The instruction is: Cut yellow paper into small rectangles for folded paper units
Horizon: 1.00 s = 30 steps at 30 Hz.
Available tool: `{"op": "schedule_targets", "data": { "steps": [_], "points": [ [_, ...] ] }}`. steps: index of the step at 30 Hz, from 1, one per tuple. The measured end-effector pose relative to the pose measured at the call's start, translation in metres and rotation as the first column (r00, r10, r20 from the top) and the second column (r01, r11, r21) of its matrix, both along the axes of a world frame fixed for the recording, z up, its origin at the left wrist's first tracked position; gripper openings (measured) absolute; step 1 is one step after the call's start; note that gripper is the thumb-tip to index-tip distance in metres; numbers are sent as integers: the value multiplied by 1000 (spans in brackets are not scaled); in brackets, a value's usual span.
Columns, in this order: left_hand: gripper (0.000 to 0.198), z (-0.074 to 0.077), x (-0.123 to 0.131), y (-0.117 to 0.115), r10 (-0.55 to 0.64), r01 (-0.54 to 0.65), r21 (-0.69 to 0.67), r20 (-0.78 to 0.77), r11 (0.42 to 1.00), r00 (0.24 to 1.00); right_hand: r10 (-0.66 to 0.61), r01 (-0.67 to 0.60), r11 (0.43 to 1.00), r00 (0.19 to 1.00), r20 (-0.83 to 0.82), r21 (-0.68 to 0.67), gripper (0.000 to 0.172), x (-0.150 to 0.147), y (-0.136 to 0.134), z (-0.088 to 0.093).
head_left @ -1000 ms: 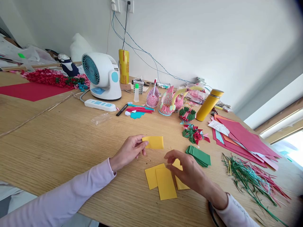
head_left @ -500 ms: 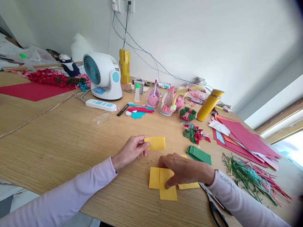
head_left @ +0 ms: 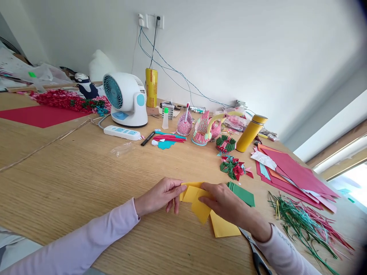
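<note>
A wooden table [head_left: 71,172] is being crowded with craft material. A white desk fan [head_left: 124,100] is being backed by a yellow film roll [head_left: 151,87] and fronted by a power strip [head_left: 122,132]. Pink origami swans [head_left: 202,128] are being flanked by a glue bottle [head_left: 165,118] and a yellow thermos flask [head_left: 251,133]. Red paper sheets [head_left: 295,173] are being bordered by loose paper strips [head_left: 304,221], while a stack of green paper rectangles [head_left: 243,194] is being kept near folded red and green units [head_left: 233,168]. Scissors [head_left: 258,256] are being cropped by the lower edge.
</note>
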State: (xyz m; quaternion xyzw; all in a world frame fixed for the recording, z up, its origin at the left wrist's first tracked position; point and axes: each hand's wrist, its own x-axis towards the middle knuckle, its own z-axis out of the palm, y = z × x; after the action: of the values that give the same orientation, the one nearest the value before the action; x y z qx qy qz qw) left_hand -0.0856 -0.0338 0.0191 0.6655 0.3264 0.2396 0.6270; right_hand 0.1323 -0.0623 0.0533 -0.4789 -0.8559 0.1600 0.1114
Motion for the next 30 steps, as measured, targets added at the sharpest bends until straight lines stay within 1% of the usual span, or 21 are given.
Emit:
{"op": "schedule_targets", "data": {
  "steps": [3, 7, 13, 16, 18, 20, 22, 24, 25, 27, 28, 30],
  "points": [
    [42, -1, 1, -1, -15, 16, -20, 24, 1000, 1000, -51, 51, 999, 999, 14, 12, 14, -6, 2, 0],
    [42, 0, 2, -3, -29, 29, -4, 32, 1000, 999, -112, 112, 994, 993, 37, -7, 14, -11, 2, 1],
    [40, 1, 2, -3, -28, 29, 51, -9, 998, 1000, -124, 124, 992, 992, 34, -8, 20, -14, 2, -2],
    [37, -2, 4, -2, 6, -4, 73, -33, 997, 999, -110, 110, 994, 994, 20, -13, 19, -15, 2, -4],
    [37, -4, 5, 0, 52, -47, 84, -54, 995, 997, -105, 105, 994, 994, 4, -8, 20, -13, 2, -4],
    [39, -5, 5, 1, 106, -101, 88, -58, 991, 993, -134, 135, 991, 990, -38, 13, 21, -7, 2, -3],
    [39, -6, 5, 3, 162, -159, 81, -30, 984, 986, -200, 202, 979, 973, -115, 3, 16, 2, -1, -3],
    [40, -5, 6, 4, 212, -212, 57, 11, 976, 977, -276, 268, 961, 925, -260, -67, 7, 12, -3, -3],
    [40, -5, 7, 4, 231, -232, 39, 30, 972, 973, -301, 275, 954, 884, -358, -124, 8, 16, -5, -4],
    [40, -3, 9, 3, 244, -244, -12, 54, 970, 968, -324, 227, 944, 764, -557, -237, 15, 19, -6, -8],
    [39, -2, 10, 2, 238, -235, -41, 64, 971, 969, -329, 188, 941, 704, -629, -282, 18, 19, -7, -12],
    [39, 0, 12, 1, 205, -196, -95, 90, 976, 975, -342, 140, 934, 625, -702, -330, 24, 14, -6, -19]
  ]
}}
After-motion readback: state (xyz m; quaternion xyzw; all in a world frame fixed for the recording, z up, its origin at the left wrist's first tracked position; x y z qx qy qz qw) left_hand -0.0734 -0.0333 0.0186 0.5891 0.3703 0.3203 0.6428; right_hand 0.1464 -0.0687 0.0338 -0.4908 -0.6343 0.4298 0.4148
